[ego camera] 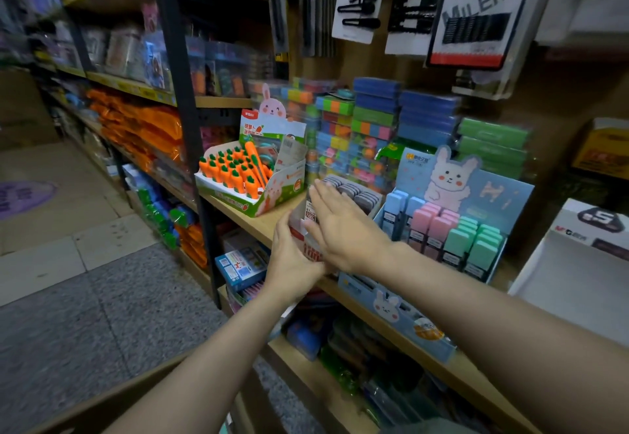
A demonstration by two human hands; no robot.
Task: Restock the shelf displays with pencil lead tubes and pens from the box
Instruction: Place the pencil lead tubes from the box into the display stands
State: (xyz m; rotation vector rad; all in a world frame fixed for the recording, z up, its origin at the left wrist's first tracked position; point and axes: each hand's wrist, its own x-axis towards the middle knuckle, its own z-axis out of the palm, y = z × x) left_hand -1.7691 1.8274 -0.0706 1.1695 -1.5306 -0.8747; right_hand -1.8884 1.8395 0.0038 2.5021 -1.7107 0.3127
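A small white cardboard display box with red print and rows of dark grey tube caps in it (308,229) stands at the front edge of the wooden shelf (245,217), between the green-and-white carton of orange carrot-shaped pens (238,178) toward the shelf's left end and the blue rabbit-printed display of pastel blue, pink and green erasers (452,226) on the other side. Both hands are at this box. The left hand (292,256) is the nearer to its front face: its grip wraps the box's lower front-left corner, fingers curled against the card, so it seems to be steadying or sliding it. The right hand (343,226) lies flat over the top, its grip spread, straight fingers (325,195) reaching toward the back of the shelf and resting on, or just over, the caps (354,191); blur leaves actual contact unclear. The box's long axis runs from the shelf's front edge back toward the stacked coloured packs behind it. The coming move looks like seating the box squarely in the gap between its two neighbours, and that turns on pushing it along this axis without tipping it off the edge. A brown cardboard box rim (112,399) shows at the lower left, well apart from both hands.
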